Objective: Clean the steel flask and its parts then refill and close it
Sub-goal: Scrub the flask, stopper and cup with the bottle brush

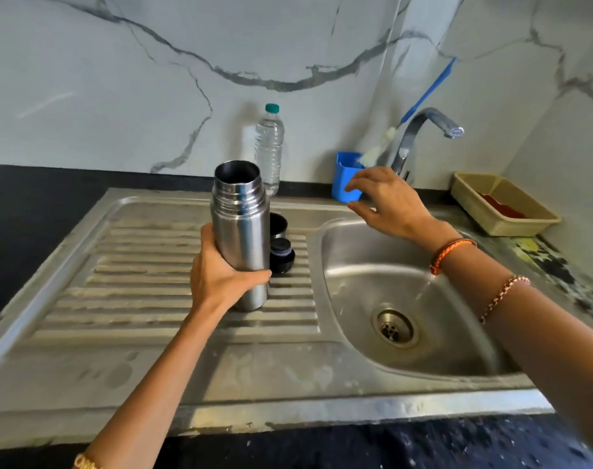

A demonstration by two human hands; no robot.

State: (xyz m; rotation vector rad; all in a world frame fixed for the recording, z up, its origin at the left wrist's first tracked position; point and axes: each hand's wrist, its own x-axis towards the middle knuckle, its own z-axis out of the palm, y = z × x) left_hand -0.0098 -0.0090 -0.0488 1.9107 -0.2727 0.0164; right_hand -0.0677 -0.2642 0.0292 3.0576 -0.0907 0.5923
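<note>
A: Where's the tall, open-mouthed stainless steel flask (241,231)?

B: Upright on the ribbed steel draining board (146,299), gripped low on its body by the left hand (220,275), fingers wrapped round it.

A: Its parts?

B: Just behind it: a dark cup-shaped lid (278,225) and a black round stopper (282,255).

A: The right hand (386,201)?

B: Over the sink rim, fingers loosely spread, holding nothing, near the blue plastic cup (346,179). A blue-handled bottle brush (383,143) seems to stand in it, though it's blurred.
</note>
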